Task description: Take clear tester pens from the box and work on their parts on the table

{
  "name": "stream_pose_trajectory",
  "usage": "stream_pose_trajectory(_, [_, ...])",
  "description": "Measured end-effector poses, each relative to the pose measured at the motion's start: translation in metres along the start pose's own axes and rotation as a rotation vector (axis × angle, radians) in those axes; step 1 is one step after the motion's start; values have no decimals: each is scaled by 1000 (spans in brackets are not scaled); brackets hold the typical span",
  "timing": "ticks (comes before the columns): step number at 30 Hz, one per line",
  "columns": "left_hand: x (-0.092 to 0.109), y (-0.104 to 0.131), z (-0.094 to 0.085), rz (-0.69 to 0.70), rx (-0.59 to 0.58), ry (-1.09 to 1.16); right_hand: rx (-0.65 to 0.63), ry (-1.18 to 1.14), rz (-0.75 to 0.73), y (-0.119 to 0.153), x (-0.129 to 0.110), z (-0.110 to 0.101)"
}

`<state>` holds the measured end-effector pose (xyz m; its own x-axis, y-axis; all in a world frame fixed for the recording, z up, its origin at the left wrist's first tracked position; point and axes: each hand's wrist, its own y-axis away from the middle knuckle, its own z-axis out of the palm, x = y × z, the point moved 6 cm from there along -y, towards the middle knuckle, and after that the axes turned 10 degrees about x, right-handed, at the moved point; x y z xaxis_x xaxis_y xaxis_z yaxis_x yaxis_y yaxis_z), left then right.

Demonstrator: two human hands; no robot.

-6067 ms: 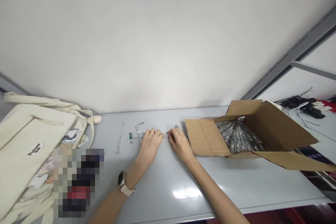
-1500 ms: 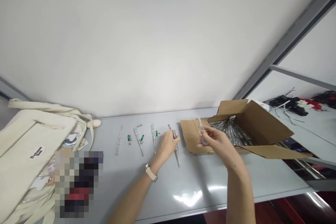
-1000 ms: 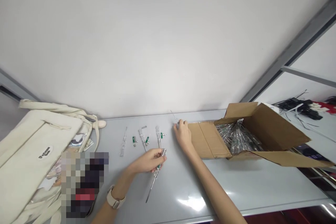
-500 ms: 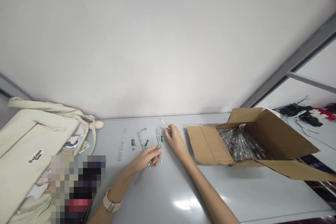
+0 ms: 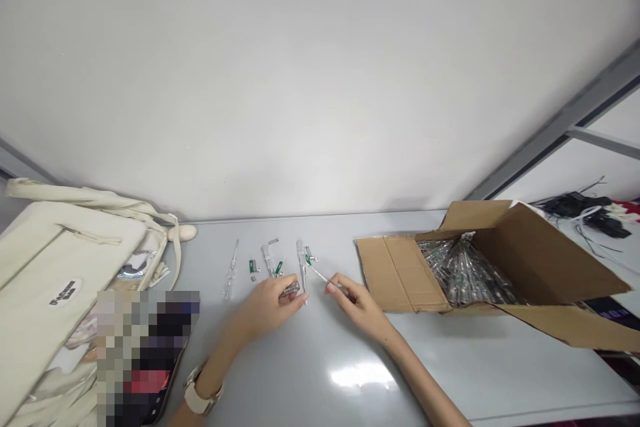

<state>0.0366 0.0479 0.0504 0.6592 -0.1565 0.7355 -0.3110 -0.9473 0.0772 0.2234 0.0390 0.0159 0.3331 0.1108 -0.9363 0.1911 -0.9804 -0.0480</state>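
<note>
My left hand [image 5: 273, 303] is closed on a clear-handled tester screwdriver [image 5: 291, 289], its handle end showing between thumb and fingers; the rest is hidden. My right hand [image 5: 363, 307] grips another tester screwdriver [image 5: 320, 274], its thin metal shaft pointing up and left at a small green part [image 5: 309, 259]. Whether the tip touches that part I cannot tell. Beyond my left fingertips lies a clear tester screwdriver [image 5: 301, 255]. Further left are a second clear one [image 5: 269, 259], a green piece [image 5: 279, 267], another green piece [image 5: 252, 266] and a third clear screwdriver [image 5: 231, 278].
An open cardboard box [image 5: 400, 273] on the right holds many clear screwdrivers [image 5: 463, 270]. A cream bag [image 5: 75, 260] and a partly blurred phone [image 5: 163, 400] lie at left. Black cables [image 5: 590, 213] sit at far right. A wall [image 5: 320, 80] rises behind the table.
My right hand has drawn back toward me and turned its screwdriver so the shaft lies lower, near the green part. My left hand has turned; its screwdriver's shaft no longer shows.
</note>
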Motion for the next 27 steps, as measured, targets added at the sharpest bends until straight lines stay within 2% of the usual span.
stream_pose_trajectory(9, [4, 3, 8, 78, 44, -266, -5, 53, -28, 6, -2, 1])
stream_pose_trajectory(15, [-4, 1, 11, 80, 53, -315, -67, 226, -55, 9, -4, 7])
stream_pose_trajectory(22, [4, 4, 4, 133, 37, -318, -121, 532, -205, 16, -16, 11])
stream_pose_trajectory(27, [5, 5, 4, 163, 17, -322, -126, 606, -260, 17, -29, 8])
